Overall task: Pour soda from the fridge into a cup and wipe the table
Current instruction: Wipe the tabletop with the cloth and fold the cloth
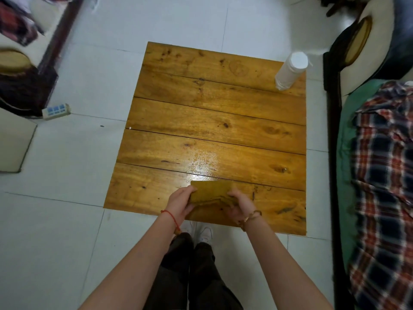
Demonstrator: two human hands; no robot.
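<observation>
A folded mustard-yellow cloth (212,190) hangs just above the near edge of the wooden plank table (201,117). My left hand (180,203) grips its left end and my right hand (240,204) grips its right end, fingers curled round the fabric. A wet, shiny patch (204,163) lies on the planks just beyond the cloth. A white cup (290,70) stands at the table's far right corner; I cannot tell what it holds. No soda bottle or fridge is in view.
A dark-framed seat with a green cushion and a plaid shirt (384,175) runs along the table's right side. A white power strip (56,111) lies on the tiled floor at left, beside dark wooden furniture (24,86). My feet stand at the table's near edge.
</observation>
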